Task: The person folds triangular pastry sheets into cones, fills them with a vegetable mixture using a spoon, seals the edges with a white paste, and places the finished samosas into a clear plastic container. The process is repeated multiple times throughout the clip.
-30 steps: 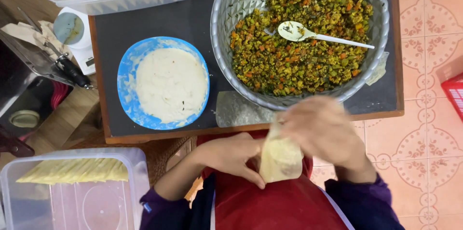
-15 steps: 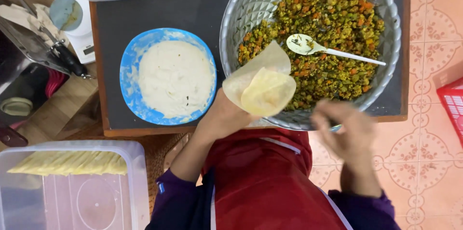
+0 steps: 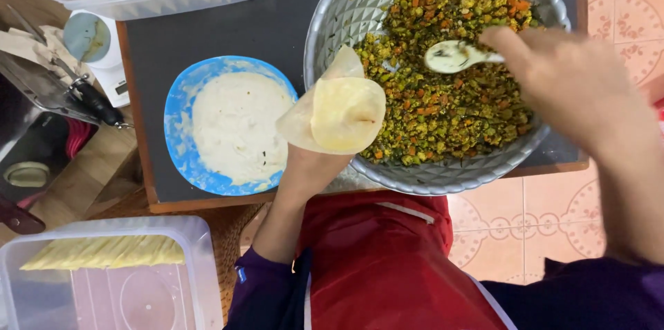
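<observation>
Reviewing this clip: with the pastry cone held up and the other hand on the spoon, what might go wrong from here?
1. The left hand holds the thin pastry cone from below only; it may unroll or tear when loaded.
2. The cone sits over the rim of the metal bowl, so filling lifted on the spoon by the right hand may spill onto the dark board.
3. The blue plate of white paste lies close beside the left arm and might get bumped.

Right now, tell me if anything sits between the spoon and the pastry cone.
Nothing visible does. The spoon, in the right hand, lies on the filling; the cone, in the left hand, gapes beside it over the bowl's rim.
</observation>
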